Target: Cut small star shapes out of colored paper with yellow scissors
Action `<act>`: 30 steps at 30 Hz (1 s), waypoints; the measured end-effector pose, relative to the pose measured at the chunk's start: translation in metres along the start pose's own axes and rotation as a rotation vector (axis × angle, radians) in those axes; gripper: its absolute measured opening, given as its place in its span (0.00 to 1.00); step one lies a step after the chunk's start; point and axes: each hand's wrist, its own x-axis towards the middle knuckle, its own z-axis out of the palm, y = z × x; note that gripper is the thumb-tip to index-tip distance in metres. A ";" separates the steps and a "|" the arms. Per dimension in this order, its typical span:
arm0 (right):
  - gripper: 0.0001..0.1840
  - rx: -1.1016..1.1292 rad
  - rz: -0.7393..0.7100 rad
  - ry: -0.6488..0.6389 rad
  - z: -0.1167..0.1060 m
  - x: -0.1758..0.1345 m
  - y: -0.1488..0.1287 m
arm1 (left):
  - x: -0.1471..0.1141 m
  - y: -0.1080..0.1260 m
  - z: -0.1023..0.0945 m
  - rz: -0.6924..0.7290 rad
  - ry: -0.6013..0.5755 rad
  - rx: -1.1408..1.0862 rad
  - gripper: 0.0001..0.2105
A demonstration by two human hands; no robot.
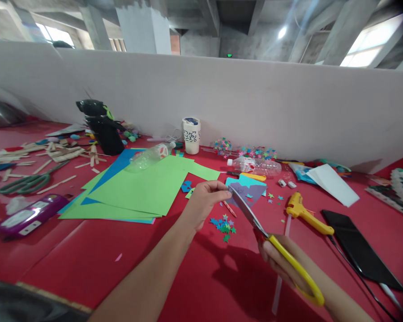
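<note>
Right hand [276, 260], lower right of frame: closed around yellow-handled metal scissors [284, 254], blades pointing upper left. Left hand [203, 201], centre: thumb and forefinger together near blade tips, beside purple paper piece [251, 189]; cannot tell what they pinch.

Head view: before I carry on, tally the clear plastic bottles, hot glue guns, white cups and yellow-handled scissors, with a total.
Clear plastic bottles: 2
Yellow hot glue gun: 1
White cup with dark lettering: 1
Yellow-handled scissors, in the right hand: 1
Total: 5
</note>
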 end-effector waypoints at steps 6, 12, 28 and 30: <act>0.28 0.010 0.000 -0.001 0.003 0.000 -0.003 | 0.000 0.001 0.000 -0.003 -0.010 0.015 0.03; 0.27 -0.009 0.006 0.015 0.005 0.003 -0.002 | 0.001 -0.001 -0.001 0.006 -0.019 0.010 0.03; 0.26 -0.062 -0.013 -0.002 0.001 0.014 0.014 | 0.005 -0.008 -0.005 -0.038 -0.051 -0.029 0.06; 0.26 0.011 -0.066 0.013 0.001 0.014 0.015 | 0.005 -0.009 -0.005 -0.050 -0.049 -0.049 0.06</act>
